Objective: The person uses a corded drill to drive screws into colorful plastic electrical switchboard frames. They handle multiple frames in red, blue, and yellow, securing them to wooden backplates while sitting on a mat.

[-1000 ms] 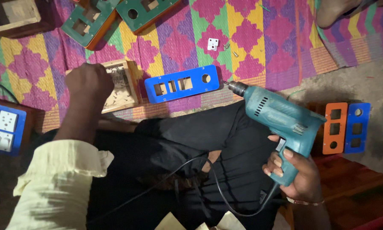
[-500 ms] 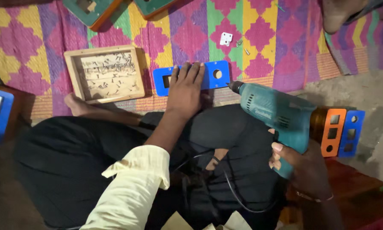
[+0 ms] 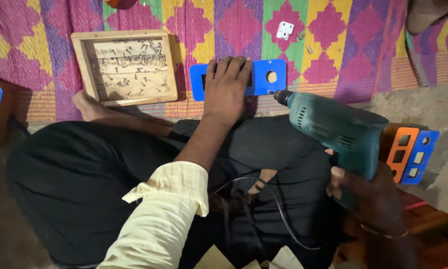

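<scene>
So the left hand [image 3: 227, 89] is lying flat on the blue switch plate [image 3: 266, 77], palm down, fingers spread over its middle, so most of the cutouts are covered and only the round hole near the plate's right end is easy to see. The plate sits on the patterned mat [image 3: 333, 45], right at the edge by the person's knees. The right hand [image 3: 371, 197] has its grip wrapped tight round the handle of a teal electric drill [image 3: 336, 129], and the chuck is pointing toward the plate's right end, just beside it, not clearly touching. The drill's black cord [image 3: 278, 209] loops across the dark trousers. Left of the plate there's a shallow wooden tray [image 3: 84, 65] full of small screws, with a bare foot [image 3: 87, 107] just below it. Above the plate sits a small white fitting [image 3: 284, 30] with a couple of loose screws. Behind the drill, an orange plate [image 3: 402, 149] and another blue one are stacked.
</scene>
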### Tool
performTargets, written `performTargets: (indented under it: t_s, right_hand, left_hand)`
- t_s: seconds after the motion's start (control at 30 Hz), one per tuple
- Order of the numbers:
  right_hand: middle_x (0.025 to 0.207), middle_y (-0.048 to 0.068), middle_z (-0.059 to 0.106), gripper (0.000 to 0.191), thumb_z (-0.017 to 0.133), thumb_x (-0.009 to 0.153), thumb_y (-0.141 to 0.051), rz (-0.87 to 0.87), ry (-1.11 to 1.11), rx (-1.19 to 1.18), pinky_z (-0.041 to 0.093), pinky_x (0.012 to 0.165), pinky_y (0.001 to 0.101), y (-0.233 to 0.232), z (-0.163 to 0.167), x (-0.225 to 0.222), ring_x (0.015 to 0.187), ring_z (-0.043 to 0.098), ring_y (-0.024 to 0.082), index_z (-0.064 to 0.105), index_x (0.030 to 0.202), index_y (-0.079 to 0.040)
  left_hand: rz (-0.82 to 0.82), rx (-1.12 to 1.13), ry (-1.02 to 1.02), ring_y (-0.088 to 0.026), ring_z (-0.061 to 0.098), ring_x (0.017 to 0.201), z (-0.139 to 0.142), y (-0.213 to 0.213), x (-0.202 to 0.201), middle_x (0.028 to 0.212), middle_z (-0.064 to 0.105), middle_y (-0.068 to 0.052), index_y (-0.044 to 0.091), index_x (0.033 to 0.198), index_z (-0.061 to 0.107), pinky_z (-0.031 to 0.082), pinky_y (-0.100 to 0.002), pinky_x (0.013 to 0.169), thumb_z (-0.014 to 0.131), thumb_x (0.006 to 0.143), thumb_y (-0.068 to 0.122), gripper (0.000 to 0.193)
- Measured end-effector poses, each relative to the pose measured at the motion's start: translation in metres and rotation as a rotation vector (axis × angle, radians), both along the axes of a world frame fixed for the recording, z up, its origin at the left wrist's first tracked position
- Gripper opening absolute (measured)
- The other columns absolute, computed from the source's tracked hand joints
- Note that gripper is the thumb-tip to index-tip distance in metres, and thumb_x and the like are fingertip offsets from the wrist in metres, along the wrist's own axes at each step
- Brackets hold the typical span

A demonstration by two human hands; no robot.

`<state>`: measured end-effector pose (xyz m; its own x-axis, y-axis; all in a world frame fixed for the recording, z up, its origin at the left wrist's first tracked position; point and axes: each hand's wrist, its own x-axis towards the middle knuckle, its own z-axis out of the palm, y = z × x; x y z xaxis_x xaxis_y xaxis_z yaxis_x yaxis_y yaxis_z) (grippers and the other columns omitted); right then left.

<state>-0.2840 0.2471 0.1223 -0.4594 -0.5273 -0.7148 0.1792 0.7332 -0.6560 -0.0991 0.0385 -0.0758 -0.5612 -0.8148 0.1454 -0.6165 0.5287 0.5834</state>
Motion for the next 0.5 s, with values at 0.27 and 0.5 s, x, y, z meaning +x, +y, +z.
performTargets:
  t_s: [0.27, 0.5]
  right_hand:
    - [0.069, 0.008, 0.059, 0.043, 0.068, 0.085, -0.008, 0.004, 0.035, 0.005, 0.053, 0.057, 0.0375, -0.0010, -0.0025, 0.0006, 0.055, 0.058, 0.018, 0.066, 0.127, 0.004]
    - [0.068, 0.010, 0.060, 0.042, 0.070, 0.085, -0.011, 0.070, 0.126, 0.089, 0.051, 0.056, 0.0371, -0.0069, -0.0010, 0.0056, 0.056, 0.060, 0.019, 0.067, 0.125, 0.003]
  left_hand:
    - [-0.008, 0.032, 0.011, -0.032, 0.051, 0.130, 0.0044, 0.0001, -0.0004, 0.135, 0.059, -0.011, 0.004, 0.136, 0.062, 0.030, -0.057, 0.118, 0.061, 0.082, 0.014, 0.056]
    - [0.017, 0.003, 0.027, -0.030, 0.051, 0.133, -0.0028, 0.0009, 0.0008, 0.137, 0.060, -0.009, 0.006, 0.137, 0.064, 0.030, -0.057, 0.121, 0.057, 0.093, 0.013, 0.045]
